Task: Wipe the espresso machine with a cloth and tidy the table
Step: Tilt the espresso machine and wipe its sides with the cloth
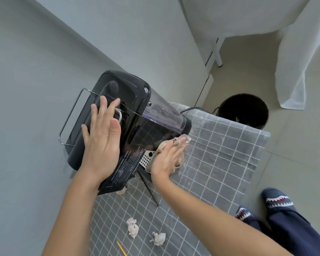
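Note:
A black espresso machine (137, 115) stands on a table covered by a grey checked cloth (220, 163), close to the wall. My left hand (102, 141) lies flat against the machine's left side and top, fingers spread, holding nothing. My right hand (168, 159) presses a beige wiping cloth (181, 141) against the machine's lower front, beside the perforated metal drip tray (146, 159). Part of the wiping cloth is hidden under my hand.
Three crumpled paper balls (132, 228) (159, 239) (122, 191) lie on the near part of the table, with yellow sticks (122, 248) at the bottom edge. A black bin (244, 109) stands on the floor beyond the table. My feet in patterned slippers (277, 200) are at the right.

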Demonstrator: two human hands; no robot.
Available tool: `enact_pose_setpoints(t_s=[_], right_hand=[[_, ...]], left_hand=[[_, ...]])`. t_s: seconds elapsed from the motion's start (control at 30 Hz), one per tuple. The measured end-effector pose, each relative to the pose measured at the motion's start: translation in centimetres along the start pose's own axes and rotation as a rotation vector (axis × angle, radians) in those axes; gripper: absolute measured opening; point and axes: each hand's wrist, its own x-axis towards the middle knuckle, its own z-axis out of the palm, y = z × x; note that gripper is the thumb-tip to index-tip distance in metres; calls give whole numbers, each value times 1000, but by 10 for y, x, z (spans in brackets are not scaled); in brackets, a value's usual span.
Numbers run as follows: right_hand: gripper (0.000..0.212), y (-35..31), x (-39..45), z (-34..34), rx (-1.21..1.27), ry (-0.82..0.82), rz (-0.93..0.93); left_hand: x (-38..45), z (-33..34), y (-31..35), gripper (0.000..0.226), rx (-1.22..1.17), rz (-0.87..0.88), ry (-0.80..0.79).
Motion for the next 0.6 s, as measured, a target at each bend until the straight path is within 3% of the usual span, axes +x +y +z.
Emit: enact_pose_setpoints(t_s=[0.1, 0.17, 0.23, 0.33, 0.4, 0.5, 0.6], right_hand=[[65, -14, -31, 5, 34, -94, -265], [66, -24, -15, 2, -2, -23, -426], [70, -18, 18, -5, -56, 67, -427], [89, 0, 45, -17, -102, 81, -224], [82, -2, 26, -13, -75, 9, -278], [64, -16, 15, -10, -57, -25, -514], [58, -24, 64, -24, -125, 18, -448]], left_hand=[[0, 0, 1, 49, 7, 8, 6], [3, -1, 2, 48, 5, 4, 10], [3, -1, 2, 47, 12, 0, -2], [1, 0, 1, 48, 17, -3, -4], [0, 0, 1, 49, 13, 0, 1], [2, -1, 1, 50, 1, 0, 7], [2, -1, 3, 49, 6, -11, -8]])
